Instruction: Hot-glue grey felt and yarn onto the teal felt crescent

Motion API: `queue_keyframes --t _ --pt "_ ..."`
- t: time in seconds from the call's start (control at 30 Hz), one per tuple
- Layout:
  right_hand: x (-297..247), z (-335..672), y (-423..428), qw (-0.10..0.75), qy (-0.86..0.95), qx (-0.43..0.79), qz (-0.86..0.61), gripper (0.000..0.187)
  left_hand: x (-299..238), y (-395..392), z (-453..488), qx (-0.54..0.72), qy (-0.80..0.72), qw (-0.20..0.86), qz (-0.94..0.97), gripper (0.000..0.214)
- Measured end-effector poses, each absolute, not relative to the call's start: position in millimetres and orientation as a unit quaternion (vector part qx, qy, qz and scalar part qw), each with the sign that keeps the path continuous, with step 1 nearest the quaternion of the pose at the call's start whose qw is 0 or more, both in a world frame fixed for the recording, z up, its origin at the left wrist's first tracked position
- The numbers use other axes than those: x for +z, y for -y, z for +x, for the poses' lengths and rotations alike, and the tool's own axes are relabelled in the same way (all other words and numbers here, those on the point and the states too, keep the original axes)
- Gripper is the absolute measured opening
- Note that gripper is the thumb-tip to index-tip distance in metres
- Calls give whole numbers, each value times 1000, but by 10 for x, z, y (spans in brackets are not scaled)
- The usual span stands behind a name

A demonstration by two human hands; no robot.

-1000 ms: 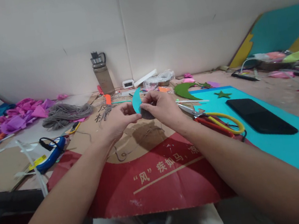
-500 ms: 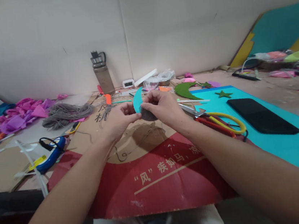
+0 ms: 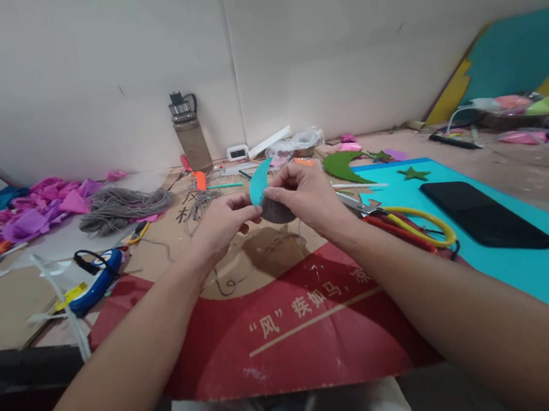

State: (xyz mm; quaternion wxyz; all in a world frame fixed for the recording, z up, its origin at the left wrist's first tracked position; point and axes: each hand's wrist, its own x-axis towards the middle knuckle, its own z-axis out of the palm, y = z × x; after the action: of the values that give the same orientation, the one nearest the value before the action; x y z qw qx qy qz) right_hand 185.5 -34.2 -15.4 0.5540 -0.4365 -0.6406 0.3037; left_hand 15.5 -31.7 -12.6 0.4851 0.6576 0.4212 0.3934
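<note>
My right hand [image 3: 306, 195] is closed in a pinch, with a cyan crescent-shaped piece [image 3: 260, 184] and a dark grey rounded piece [image 3: 278, 212] at its fingertips. The crescent stands up with its point tilted right; the grey piece lies below it, partly covered by my fingers. From the other side, my left hand [image 3: 227, 223] pinches at the crescent's lower left edge. Both hands hover over a red and tan cardboard sheet [image 3: 317, 353] with printed characters. Whether the two pieces are joined is hard to see.
Scissors [image 3: 422, 227] with red and yellow handles and a black phone [image 3: 486, 214] lie right, by a cyan sheet [image 3: 538, 280]. Grey yarn [image 3: 122, 207] and a blue glue-gun-like tool [image 3: 97, 284] lie left. A bottle [image 3: 190, 136] stands behind; green crescent [image 3: 344, 167] nearby.
The cyan crescent has turned, its point leaning further right. My left hand's fingers have shifted slightly at its lower edge. The whole view has moved a little.
</note>
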Motion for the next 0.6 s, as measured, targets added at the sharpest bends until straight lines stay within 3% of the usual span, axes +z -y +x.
queue_keyframes --t 0.23,0.6 --pt "-161 1866 353 572 612 346 -422 16 -110 374 201 407 -398 483 666 14" --pt "-195 1890 302 608 569 366 -417 19 -54 417 245 437 -341 600 577 20"
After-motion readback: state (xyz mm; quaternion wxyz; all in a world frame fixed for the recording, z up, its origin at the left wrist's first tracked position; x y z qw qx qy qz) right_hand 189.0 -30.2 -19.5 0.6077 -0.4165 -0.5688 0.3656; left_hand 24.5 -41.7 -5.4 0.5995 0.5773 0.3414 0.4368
